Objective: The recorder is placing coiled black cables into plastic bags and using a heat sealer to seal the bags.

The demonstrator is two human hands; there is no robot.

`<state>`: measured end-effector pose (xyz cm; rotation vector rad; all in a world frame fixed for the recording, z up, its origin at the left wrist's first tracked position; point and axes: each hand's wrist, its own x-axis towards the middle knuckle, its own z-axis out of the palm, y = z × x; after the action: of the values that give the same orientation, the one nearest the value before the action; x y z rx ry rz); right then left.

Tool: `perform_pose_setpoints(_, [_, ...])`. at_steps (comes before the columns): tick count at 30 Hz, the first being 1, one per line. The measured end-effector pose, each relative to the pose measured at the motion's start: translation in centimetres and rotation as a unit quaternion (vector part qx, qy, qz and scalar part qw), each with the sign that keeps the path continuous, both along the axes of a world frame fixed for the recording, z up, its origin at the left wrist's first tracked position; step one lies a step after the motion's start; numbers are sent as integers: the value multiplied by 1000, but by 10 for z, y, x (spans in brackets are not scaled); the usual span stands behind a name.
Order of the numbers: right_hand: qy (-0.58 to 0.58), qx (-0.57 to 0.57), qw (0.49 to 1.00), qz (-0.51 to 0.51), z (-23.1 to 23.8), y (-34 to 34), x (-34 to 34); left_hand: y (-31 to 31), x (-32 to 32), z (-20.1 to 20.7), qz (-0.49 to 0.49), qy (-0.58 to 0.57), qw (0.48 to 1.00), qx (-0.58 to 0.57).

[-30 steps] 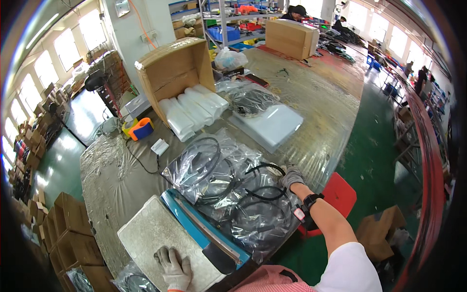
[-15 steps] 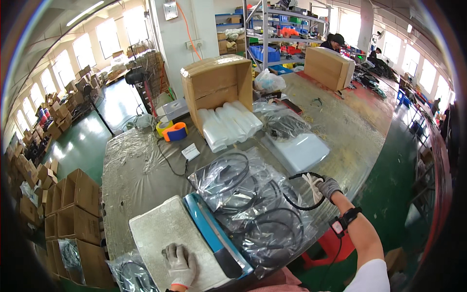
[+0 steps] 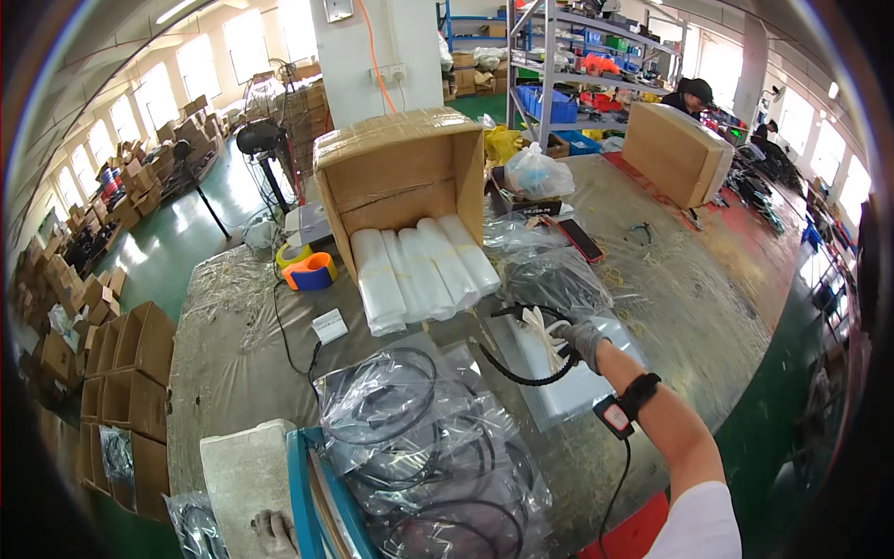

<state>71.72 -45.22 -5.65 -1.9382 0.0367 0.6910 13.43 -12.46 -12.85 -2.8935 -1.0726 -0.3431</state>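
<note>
My right hand, in a grey glove, is shut on a coiled black cable with a white tie, held above a stack of clear plastic bags. My left hand, also gloved, rests flat on a grey foam slab at the lower edge, beside a blue-framed sealing machine. A pile of bagged black cables lies between the two hands. A smartwatch sits on my right wrist.
An open cardboard box on its side holds rolls of clear bags. A tape dispenser, a phone, a filled bag and another box lie farther back. A person stands by shelves at the far right.
My right hand has lifted a black cable coil out of the bagged pile and carried it right and forward over the clear bags. The view tilted down; my left hand stayed on the foam slab.
</note>
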Motion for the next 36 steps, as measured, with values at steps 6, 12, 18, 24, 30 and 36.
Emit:
perform_pose_setpoints(6, [-4, 106, 994, -8, -6, 68, 70, -10, 17, 27, 2, 37, 999, -38])
perform_pose_setpoints(12, [169, 250, 947, -113, -37, 121, 140, 2, 13, 11, 13, 38, 999, -7])
perform_pose_setpoints(18, [181, 230, 954, -72, -45, 190, 172, 2, 23, 29, -1, 87, 995, 43])
perform_pose_setpoints(24, [304, 485, 818, -55, -67, 239, 220, 6, 16, 15, 13, 53, 998, -1])
perform_pose_setpoints(30, [171, 286, 927, -170, -79, 217, 193, -5, 29, 37, 9, 122, 993, -1])
perform_pose_setpoints(36, [158, 286, 945, -12, -107, 93, 174, -12, 8, -4, 104, 42, 993, -34])
